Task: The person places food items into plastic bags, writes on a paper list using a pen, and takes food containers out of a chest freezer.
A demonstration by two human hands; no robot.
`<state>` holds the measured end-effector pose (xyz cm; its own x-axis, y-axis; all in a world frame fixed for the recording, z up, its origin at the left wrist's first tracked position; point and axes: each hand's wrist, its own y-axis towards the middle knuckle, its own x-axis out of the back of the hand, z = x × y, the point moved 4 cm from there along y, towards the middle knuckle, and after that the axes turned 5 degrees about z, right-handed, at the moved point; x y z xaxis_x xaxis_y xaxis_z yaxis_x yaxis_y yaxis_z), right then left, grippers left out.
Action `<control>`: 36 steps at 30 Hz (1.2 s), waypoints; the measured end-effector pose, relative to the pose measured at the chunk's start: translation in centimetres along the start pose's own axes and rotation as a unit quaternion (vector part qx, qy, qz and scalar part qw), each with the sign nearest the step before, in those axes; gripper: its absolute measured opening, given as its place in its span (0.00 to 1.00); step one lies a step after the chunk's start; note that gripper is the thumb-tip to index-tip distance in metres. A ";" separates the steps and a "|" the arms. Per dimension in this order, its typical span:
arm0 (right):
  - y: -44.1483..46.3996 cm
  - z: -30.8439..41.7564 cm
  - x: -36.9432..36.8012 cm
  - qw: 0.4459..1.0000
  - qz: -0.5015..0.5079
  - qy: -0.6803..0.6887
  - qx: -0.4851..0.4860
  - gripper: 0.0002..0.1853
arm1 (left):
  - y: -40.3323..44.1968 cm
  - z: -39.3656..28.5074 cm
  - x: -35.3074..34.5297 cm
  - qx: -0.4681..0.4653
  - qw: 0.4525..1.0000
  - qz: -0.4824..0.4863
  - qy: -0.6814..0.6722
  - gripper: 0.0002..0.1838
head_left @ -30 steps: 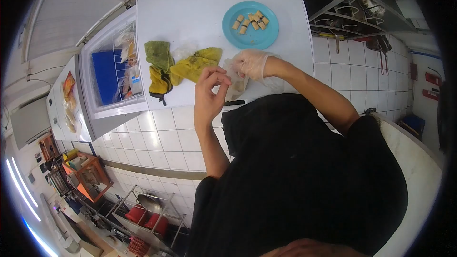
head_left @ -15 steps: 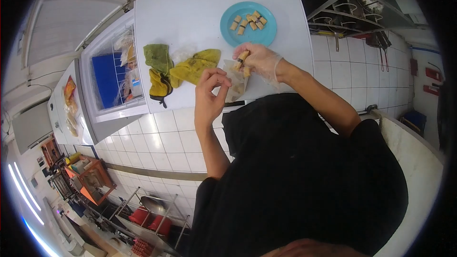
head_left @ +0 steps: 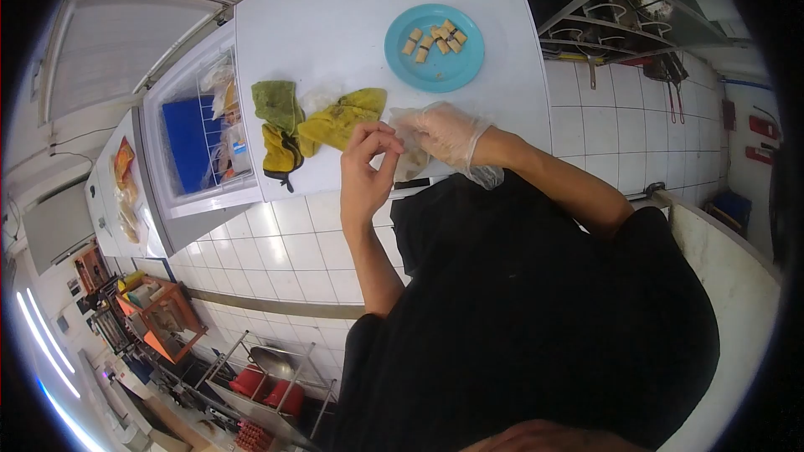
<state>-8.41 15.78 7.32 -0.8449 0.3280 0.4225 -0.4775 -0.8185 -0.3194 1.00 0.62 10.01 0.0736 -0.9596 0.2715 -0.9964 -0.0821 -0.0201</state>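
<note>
My left hand (head_left: 367, 153) pinches the rim of a clear plastic bag (head_left: 409, 166) between thumb and fingers. Small pale pieces show dimly through the bag's side. My right hand (head_left: 444, 132), in a clear plastic glove, dips into the bag's mouth. Its fingertips are hidden there, so what they hold does not show. Beyond it stands a turquoise plate (head_left: 435, 82) on the white tabletop. Several short, golden pastry rolls (head_left: 422, 53) with dark bands round their middles lie on the plate's upper part.
Left of my hands lie a yellow cloth (head_left: 343, 117) and green-yellow gloves (head_left: 278, 105) with dark trim. An open chest freezer (head_left: 209, 201) with bagged food and a blue panel adjoins the table (head_left: 335, 17). A rack with pans (head_left: 620, 25) stands at right.
My right hand has moved down and left into the bag. The banded rolls it was holding are out of sight. My left hand has stayed at the bag's rim.
</note>
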 end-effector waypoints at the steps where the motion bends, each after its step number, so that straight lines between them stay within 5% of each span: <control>1: 0.0 0.3 0.4 0.999 -0.021 0.004 0.031 0.15 | 0.0 0.0 0.0 -0.001 1.000 0.001 0.000 0.05; 3: 0.7 -0.4 1.2 0.997 -0.042 0.006 0.063 0.15 | -0.1 0.0 0.1 0.002 1.000 -0.003 -0.003 0.05; 5: 2.9 -3.8 3.7 0.970 -0.207 -0.097 0.080 0.14 | -0.1 0.1 0.1 -0.001 1.000 -0.003 0.003 0.06; 7: 5.5 -8.0 6.3 0.924 -0.308 -0.226 -0.001 0.15 | -0.4 0.2 0.1 -0.001 1.000 -0.002 0.011 0.06; 8: 7.0 -9.6 7.1 0.924 -0.309 -0.225 0.000 0.15 | -0.5 0.3 0.1 0.000 1.000 -0.001 0.005 0.05; 10: 9.0 -12.5 8.0 0.878 -0.226 -0.369 -0.203 0.20 | -0.4 0.3 0.1 0.001 1.000 0.002 0.001 0.05; 17: 10.3 -14.0 5.6 0.881 -0.190 -0.405 -0.155 0.22 | -0.7 0.0 0.0 -0.006 1.000 0.005 0.009 0.05; 23: 11.8 -15.6 7.0 0.926 -0.162 -0.272 -0.206 0.25 | -0.9 0.4 0.1 -0.012 1.000 -0.001 -0.002 0.06; 27: 10.7 -16.9 8.6 0.959 -0.192 0.038 -0.204 0.22 | -1.0 0.3 0.1 -0.016 1.000 0.017 0.004 0.05; 28: 10.8 -17.5 8.6 0.947 -0.186 0.180 -0.189 0.22 | -1.0 0.2 0.1 -0.016 1.000 0.014 0.003 0.05; 31: 8.7 -16.1 8.4 0.903 -0.212 0.330 -0.177 0.21 | -1.1 0.3 0.1 -0.011 1.000 -0.006 -0.008 0.05; 34: 7.6 -14.6 9.3 0.951 -0.224 0.140 -0.160 0.18 | -1.1 0.7 0.2 -0.009 1.000 0.001 -0.016 0.05; 36: 5.3 -9.8 9.4 0.966 -0.139 0.183 -0.119 0.17 | -1.0 0.6 0.2 -0.011 1.000 -0.003 -0.021 0.05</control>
<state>-21.22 19.15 1.25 -0.6840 0.6998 0.2060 -0.7033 -0.5576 -0.4409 2.07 0.34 9.47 0.0805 -0.9698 0.2300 -0.9966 -0.0821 0.0025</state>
